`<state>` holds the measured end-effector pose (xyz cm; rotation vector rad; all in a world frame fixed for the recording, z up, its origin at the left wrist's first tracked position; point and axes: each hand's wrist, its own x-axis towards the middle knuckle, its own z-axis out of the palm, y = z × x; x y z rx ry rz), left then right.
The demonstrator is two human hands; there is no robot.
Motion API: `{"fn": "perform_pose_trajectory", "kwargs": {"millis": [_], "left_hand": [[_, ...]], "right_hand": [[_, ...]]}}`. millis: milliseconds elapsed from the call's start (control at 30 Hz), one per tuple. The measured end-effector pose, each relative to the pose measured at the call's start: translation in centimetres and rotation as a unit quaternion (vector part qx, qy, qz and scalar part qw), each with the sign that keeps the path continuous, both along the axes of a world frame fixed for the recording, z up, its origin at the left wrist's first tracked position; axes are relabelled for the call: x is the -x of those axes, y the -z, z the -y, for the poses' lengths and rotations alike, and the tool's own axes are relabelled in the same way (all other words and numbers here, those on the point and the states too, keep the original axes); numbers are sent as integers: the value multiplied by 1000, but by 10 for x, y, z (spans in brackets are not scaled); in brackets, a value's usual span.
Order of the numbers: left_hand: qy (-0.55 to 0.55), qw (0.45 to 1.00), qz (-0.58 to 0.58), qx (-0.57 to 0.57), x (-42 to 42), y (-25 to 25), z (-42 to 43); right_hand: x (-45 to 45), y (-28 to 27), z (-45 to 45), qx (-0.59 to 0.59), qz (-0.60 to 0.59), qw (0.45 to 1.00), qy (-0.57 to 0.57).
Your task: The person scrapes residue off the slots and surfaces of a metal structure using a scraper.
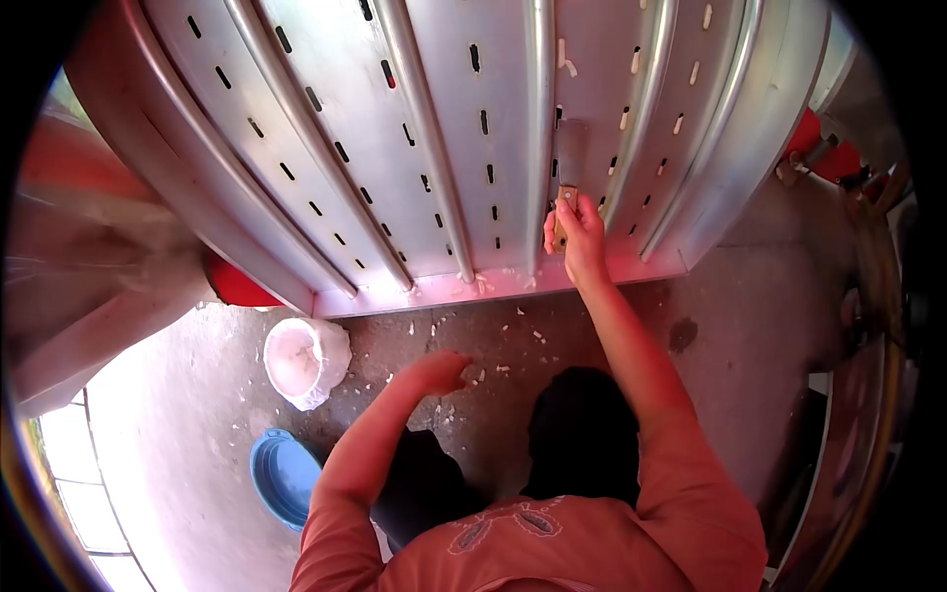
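A large curved metal panel [513,148] with raised ribs and rows of narrow slots stands in front of me. Some slots on its right side are filled with white material. My right hand [577,232] is wrapped round the wooden handle of a scraper [572,153], whose wide blade lies against the panel beside a rib. Lower down, my left hand [437,374] hangs over the floor with its fingers curled; whether it holds anything is too small to tell.
On the floor [395,340] lie scattered white scraps. A white-lined bucket [314,361] stands at the left, with a blue basin [286,479] below it. Red objects [838,161] are at the right, beyond the panel's edge.
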<state>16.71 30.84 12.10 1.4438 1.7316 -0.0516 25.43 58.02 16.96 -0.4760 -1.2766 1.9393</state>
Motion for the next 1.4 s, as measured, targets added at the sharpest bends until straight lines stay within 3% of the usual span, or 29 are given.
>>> {"fn": "perform_pose_trajectory", "kwargs": {"millis": [400,500,600,633,733,933,1133,1267,1400], "left_hand": [[-6,1000,-14,-22,-7,-17,9],[-10,998,-14,-53,-6,-12,12],[-15,998,-3,-53,-3,-3,13],[-18,999,2,-49,-4,0,13],[-15,999,-19,-39,-1,5,11],[-4,1000,-11,-28,-3,1,6],[1,1000,-14,-3,-6,-5,0],[-1,999,-33,-5,-4,-2,0],[-7,1000,-5,-4,-5,5,6]], "right_hand": [[21,-3,-12,-57,8,996,62],[5,-10,-19,-56,-5,998,-17],[-9,-36,-30,53,-122,988,-80],[-7,-48,-35,29,-147,986,-68],[-5,-60,-39,9,-96,995,-21],[-5,4,-20,35,17,999,-34],[13,-40,-36,8,-35,999,-26],[3,-8,-25,26,17,999,-26],[15,-73,-31,-13,-12,1000,-10]]}}
